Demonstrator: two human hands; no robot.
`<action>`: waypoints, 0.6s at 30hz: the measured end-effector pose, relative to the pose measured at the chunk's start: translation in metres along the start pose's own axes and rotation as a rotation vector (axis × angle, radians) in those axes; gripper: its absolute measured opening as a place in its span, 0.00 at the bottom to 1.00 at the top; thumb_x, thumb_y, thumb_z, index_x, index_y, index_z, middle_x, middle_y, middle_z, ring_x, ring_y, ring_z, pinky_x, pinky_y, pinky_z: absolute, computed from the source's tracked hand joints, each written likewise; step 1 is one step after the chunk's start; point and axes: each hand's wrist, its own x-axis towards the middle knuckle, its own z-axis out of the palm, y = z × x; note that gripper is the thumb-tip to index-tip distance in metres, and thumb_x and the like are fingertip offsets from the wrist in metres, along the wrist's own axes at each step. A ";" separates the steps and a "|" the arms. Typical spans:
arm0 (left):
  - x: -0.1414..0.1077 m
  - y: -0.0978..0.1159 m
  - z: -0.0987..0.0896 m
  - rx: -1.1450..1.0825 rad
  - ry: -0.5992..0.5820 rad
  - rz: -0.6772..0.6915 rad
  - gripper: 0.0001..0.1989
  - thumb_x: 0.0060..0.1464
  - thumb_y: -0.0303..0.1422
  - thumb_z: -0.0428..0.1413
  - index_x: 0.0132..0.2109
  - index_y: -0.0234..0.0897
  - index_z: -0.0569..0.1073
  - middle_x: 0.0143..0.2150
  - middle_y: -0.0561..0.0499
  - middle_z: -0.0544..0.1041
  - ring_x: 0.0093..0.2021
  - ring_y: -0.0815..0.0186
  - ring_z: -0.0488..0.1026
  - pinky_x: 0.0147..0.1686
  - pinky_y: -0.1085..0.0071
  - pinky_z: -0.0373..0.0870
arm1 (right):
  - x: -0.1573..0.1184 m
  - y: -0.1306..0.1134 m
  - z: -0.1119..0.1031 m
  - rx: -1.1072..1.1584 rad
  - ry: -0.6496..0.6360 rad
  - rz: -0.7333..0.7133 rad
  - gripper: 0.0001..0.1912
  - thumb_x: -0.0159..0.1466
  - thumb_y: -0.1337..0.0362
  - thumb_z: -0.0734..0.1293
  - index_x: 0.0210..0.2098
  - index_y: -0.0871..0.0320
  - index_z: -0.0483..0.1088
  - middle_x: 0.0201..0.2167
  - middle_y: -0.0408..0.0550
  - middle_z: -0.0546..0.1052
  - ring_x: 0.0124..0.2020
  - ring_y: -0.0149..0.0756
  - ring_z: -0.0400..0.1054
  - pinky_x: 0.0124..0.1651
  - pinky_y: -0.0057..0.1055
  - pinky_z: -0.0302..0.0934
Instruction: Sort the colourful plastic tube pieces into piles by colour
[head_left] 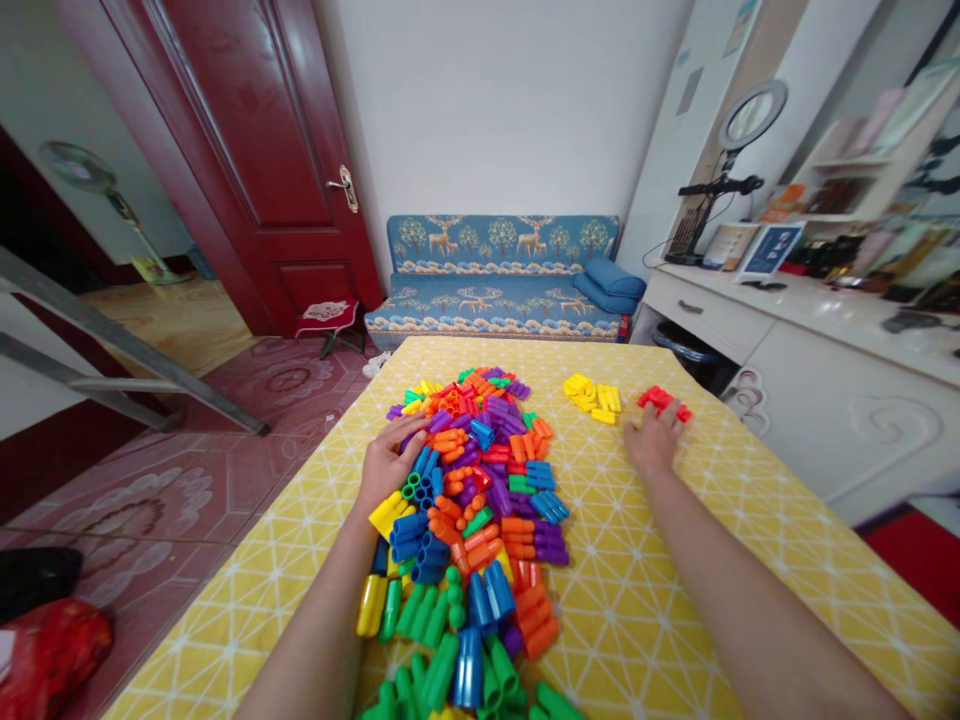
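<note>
A large heap of plastic toy building blocks, shaped like joined tubes in purple, orange, blue, green, red and yellow, runs down the middle of the table. My left hand rests against the heap's left side, its fingers stretched over purple and blue blocks, with no block visibly gripped. Over on the right, my right hand reaches to a small group of red blocks, fingers apart and touching or just beside them. Left of that group lies a small cluster of yellow blocks, apart from the heap.
A yellow patterned cloth covers the table. Beyond its far edge stands a blue sofa. To the right is a white dresser with a ring light. A red door, small stool and metal ladder are left.
</note>
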 end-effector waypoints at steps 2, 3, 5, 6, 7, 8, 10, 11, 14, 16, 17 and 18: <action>0.000 0.001 0.000 -0.003 -0.007 0.001 0.16 0.56 0.42 0.56 0.46 0.39 0.80 0.49 0.45 0.80 0.54 0.56 0.73 0.58 0.55 0.66 | -0.002 -0.001 -0.001 0.023 0.000 -0.008 0.27 0.54 0.66 0.63 0.54 0.67 0.68 0.64 0.68 0.56 0.65 0.57 0.48 0.63 0.52 0.43; 0.000 0.001 -0.001 -0.003 -0.012 -0.003 0.16 0.56 0.42 0.56 0.46 0.40 0.80 0.49 0.45 0.80 0.54 0.56 0.73 0.59 0.55 0.66 | -0.004 -0.002 -0.003 0.053 0.000 -0.004 0.26 0.54 0.66 0.63 0.53 0.66 0.69 0.63 0.66 0.58 0.64 0.55 0.49 0.63 0.51 0.43; 0.000 0.001 -0.001 -0.001 -0.020 -0.016 0.16 0.56 0.42 0.56 0.46 0.40 0.80 0.50 0.45 0.79 0.55 0.56 0.73 0.59 0.54 0.65 | -0.005 -0.003 -0.006 0.127 -0.004 0.011 0.23 0.54 0.65 0.63 0.49 0.62 0.71 0.59 0.61 0.64 0.62 0.52 0.53 0.63 0.50 0.42; 0.000 0.001 -0.001 0.001 -0.021 -0.021 0.16 0.56 0.42 0.56 0.46 0.40 0.80 0.51 0.45 0.79 0.55 0.56 0.72 0.60 0.54 0.65 | -0.006 -0.004 -0.008 0.164 -0.008 0.017 0.22 0.53 0.66 0.63 0.47 0.60 0.71 0.57 0.59 0.67 0.61 0.50 0.54 0.64 0.50 0.43; 0.000 0.001 -0.002 0.003 -0.021 -0.023 0.16 0.57 0.42 0.56 0.46 0.40 0.80 0.51 0.45 0.79 0.55 0.55 0.72 0.60 0.54 0.64 | -0.006 -0.005 -0.010 0.195 -0.015 0.019 0.20 0.52 0.66 0.63 0.45 0.59 0.72 0.55 0.57 0.69 0.60 0.49 0.56 0.64 0.50 0.43; 0.000 0.001 -0.001 0.003 -0.020 -0.019 0.16 0.57 0.42 0.55 0.46 0.40 0.80 0.51 0.45 0.79 0.55 0.56 0.72 0.60 0.54 0.64 | -0.006 -0.007 -0.013 0.217 -0.022 0.019 0.18 0.52 0.66 0.63 0.43 0.58 0.72 0.52 0.56 0.71 0.59 0.49 0.58 0.64 0.50 0.43; 0.000 0.000 -0.001 0.001 -0.018 -0.004 0.15 0.57 0.42 0.55 0.46 0.40 0.80 0.51 0.46 0.79 0.55 0.56 0.72 0.59 0.54 0.65 | -0.009 -0.012 -0.018 0.262 -0.032 0.018 0.16 0.51 0.66 0.63 0.39 0.58 0.73 0.49 0.55 0.73 0.57 0.48 0.60 0.64 0.51 0.44; 0.000 -0.001 -0.001 0.000 -0.016 0.002 0.15 0.57 0.42 0.56 0.46 0.41 0.80 0.50 0.46 0.79 0.55 0.56 0.73 0.59 0.54 0.65 | -0.012 -0.016 -0.020 0.293 -0.039 0.017 0.15 0.51 0.65 0.63 0.38 0.58 0.73 0.47 0.55 0.74 0.56 0.49 0.61 0.63 0.51 0.45; 0.000 -0.003 0.000 -0.007 -0.017 0.014 0.15 0.56 0.41 0.56 0.46 0.41 0.80 0.50 0.46 0.79 0.54 0.57 0.73 0.59 0.55 0.66 | -0.036 -0.033 -0.024 0.412 -0.106 -0.007 0.15 0.54 0.61 0.63 0.39 0.59 0.74 0.44 0.55 0.76 0.51 0.47 0.67 0.58 0.48 0.55; 0.000 -0.003 0.000 -0.008 -0.025 0.019 0.15 0.56 0.41 0.56 0.46 0.41 0.80 0.51 0.46 0.79 0.55 0.57 0.73 0.59 0.55 0.66 | -0.060 -0.051 -0.023 0.499 -0.200 -0.044 0.17 0.57 0.57 0.63 0.42 0.58 0.74 0.42 0.53 0.78 0.45 0.43 0.71 0.51 0.43 0.63; 0.000 -0.004 0.000 -0.005 -0.027 0.022 0.15 0.57 0.42 0.56 0.46 0.41 0.80 0.51 0.46 0.79 0.55 0.57 0.73 0.59 0.56 0.65 | -0.073 -0.061 -0.022 0.543 -0.253 -0.071 0.19 0.58 0.55 0.63 0.44 0.57 0.74 0.42 0.52 0.78 0.43 0.41 0.72 0.49 0.41 0.65; 0.000 -0.004 0.000 0.002 -0.028 0.023 0.15 0.57 0.42 0.55 0.46 0.41 0.80 0.51 0.46 0.79 0.55 0.57 0.72 0.60 0.55 0.65 | -0.085 -0.073 -0.021 0.582 -0.307 -0.107 0.21 0.58 0.53 0.64 0.47 0.56 0.73 0.45 0.51 0.78 0.45 0.41 0.72 0.50 0.41 0.65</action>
